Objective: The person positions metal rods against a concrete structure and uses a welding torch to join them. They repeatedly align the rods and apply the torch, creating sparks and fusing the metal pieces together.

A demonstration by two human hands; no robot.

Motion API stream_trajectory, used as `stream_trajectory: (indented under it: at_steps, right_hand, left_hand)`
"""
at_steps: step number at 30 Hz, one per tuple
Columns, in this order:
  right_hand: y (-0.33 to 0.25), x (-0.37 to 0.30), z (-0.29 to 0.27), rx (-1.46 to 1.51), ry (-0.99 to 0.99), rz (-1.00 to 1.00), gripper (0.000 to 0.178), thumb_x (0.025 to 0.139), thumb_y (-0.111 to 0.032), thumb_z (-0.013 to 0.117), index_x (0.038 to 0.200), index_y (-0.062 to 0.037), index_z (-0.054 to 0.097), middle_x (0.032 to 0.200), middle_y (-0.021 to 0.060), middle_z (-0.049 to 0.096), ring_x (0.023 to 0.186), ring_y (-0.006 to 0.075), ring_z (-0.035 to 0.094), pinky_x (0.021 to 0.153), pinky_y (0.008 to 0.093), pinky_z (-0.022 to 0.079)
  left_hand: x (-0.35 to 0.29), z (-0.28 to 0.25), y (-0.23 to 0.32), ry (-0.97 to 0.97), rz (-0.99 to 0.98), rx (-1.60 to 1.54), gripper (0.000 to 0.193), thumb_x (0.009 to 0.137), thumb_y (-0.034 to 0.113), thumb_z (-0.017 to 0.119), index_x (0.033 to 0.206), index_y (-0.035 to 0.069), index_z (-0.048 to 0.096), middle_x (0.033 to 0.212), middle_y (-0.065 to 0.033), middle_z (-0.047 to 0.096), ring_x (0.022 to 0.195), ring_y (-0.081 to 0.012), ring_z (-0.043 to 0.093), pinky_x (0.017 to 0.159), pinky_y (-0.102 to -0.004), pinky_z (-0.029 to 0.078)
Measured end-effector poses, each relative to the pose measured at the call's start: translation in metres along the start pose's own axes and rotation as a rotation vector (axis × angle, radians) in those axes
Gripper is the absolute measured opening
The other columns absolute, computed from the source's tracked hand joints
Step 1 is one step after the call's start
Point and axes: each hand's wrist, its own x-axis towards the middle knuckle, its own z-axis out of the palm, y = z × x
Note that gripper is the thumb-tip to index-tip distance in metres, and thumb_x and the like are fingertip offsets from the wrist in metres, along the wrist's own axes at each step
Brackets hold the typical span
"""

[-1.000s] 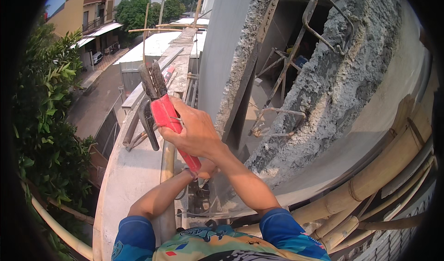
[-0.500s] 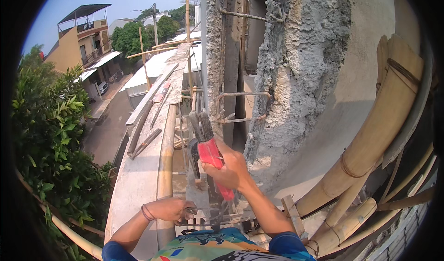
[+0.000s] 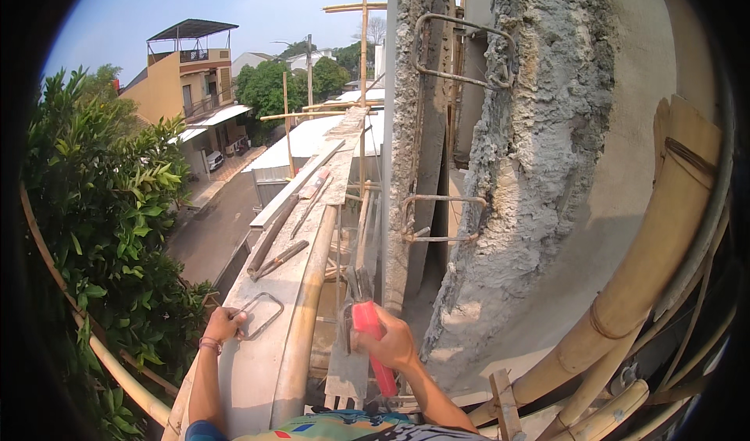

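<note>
In my left hand [image 3: 224, 325] is one end of a bent steel rebar stirrup [image 3: 275, 329], held above the pale scaffold plank. My right hand [image 3: 394, 338] is wrapped round a red-handled tool [image 3: 367, 321] with a dark metal head pointing away from me; its exact kind does not show. Just ahead and to the right stands a rough, chipped concrete column [image 3: 500, 261]. A similar rebar loop [image 3: 444, 199] juts from it, apart from my right hand, and another loop [image 3: 465, 53] sits higher up.
Loose rods [image 3: 280, 260] and narrow boards lie along the scaffold plank [image 3: 250, 386] to my left. Bamboo poles [image 3: 598, 332] bound with wire curve up at the right. Beyond the plank are leafy branches [image 3: 117, 246] and a street [image 3: 207, 238] far below.
My left hand has moved left and outward from near my waist, bringing the stirrup into clear view over the plank. My right hand with the red-handled tool has come lower. The view has shifted.
</note>
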Motion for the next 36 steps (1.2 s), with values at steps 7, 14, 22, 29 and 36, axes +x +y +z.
stream_trajectory:
  at_steps: [7,14,22,29,36]
  right_hand:
    - [0.010,0.001,0.017,0.012,-0.042,0.061,0.076,0.077,-0.041,0.076,0.140,-0.0022,0.056,0.112,0.0232,0.072,0.103,0.0362,0.070,0.092,0.0404,0.052]
    - [0.011,0.006,0.037,0.184,-0.032,0.148,0.074,0.078,-0.042,0.076,0.139,-0.0036,0.058,0.104,0.0234,0.073,0.097,0.0353,0.072,0.087,0.0403,0.054]
    - [0.007,0.018,0.050,0.198,-0.042,0.058,0.063,0.083,-0.026,0.077,0.136,0.0017,0.056,0.102,0.0149,0.074,0.093,0.0169,0.070,0.085,0.0317,0.053]
    - [-0.009,0.010,0.048,0.360,-0.037,0.089,0.056,0.082,-0.031,0.075,0.126,-0.0003,0.061,0.093,0.0219,0.072,0.085,0.0318,0.072,0.079,0.0382,0.054]
    - [-0.011,0.009,0.055,0.201,-0.020,0.008,0.060,0.085,-0.036,0.072,0.131,0.0008,0.060,0.110,0.0202,0.070,0.088,0.0297,0.071,0.079,0.0377,0.054]
  left_hand:
    - [0.000,0.013,0.003,0.248,0.197,0.561,0.033,0.080,0.035,0.081,0.091,0.004,0.078,0.096,-0.0207,0.071,0.088,-0.0385,0.068,0.079,-0.0454,0.054]
    - [-0.044,0.053,0.099,-0.250,0.498,-0.127,0.078,0.077,0.040,0.088,0.134,-0.003,0.057,0.129,-0.0188,0.063,0.123,-0.0268,0.059,0.104,-0.0378,0.047]
    - [-0.079,0.154,0.118,-0.831,0.172,-0.519,0.051,0.094,0.012,0.073,0.137,0.005,0.048,0.124,-0.0042,0.065,0.114,-0.0151,0.061,0.102,-0.0321,0.049]
    - [-0.086,0.148,0.123,-0.800,0.090,-0.573,0.049,0.092,0.010,0.074,0.133,0.003,0.050,0.121,-0.0047,0.063,0.111,-0.0145,0.060,0.096,-0.0307,0.049]
    - [-0.101,0.163,0.136,-0.673,0.125,-0.613,0.052,0.086,0.004,0.074,0.133,0.000,0.052,0.115,-0.0081,0.062,0.103,-0.0142,0.061,0.089,-0.0310,0.052]
